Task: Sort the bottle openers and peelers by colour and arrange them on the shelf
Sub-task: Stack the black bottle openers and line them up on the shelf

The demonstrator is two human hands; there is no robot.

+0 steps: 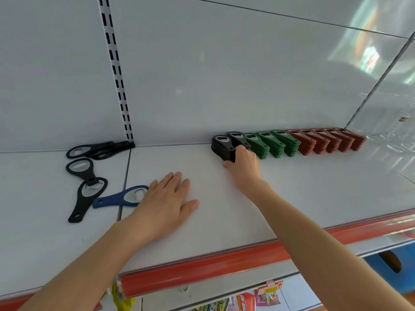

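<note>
On the white shelf point(292, 187), stacks of small tools stand in a row along the back wall: black stacks point(221, 145), green stacks point(269, 142) and red stacks point(325, 140). My right hand point(243, 167) grips the front end of the leftmost black stack, thumb on one side and fingers on the other. My left hand point(166, 203) lies flat on the shelf, fingers straight, just right of a blue bottle opener point(119, 198). Several black bottle openers point(86, 182) lie loose at the left.
A slotted upright rail point(116, 70) runs up the back wall at the left. The shelf's front edge carries a red strip point(202, 265). Packaged goods point(247, 299) hang below the shelf. A clear panel point(386, 104) closes the right end.
</note>
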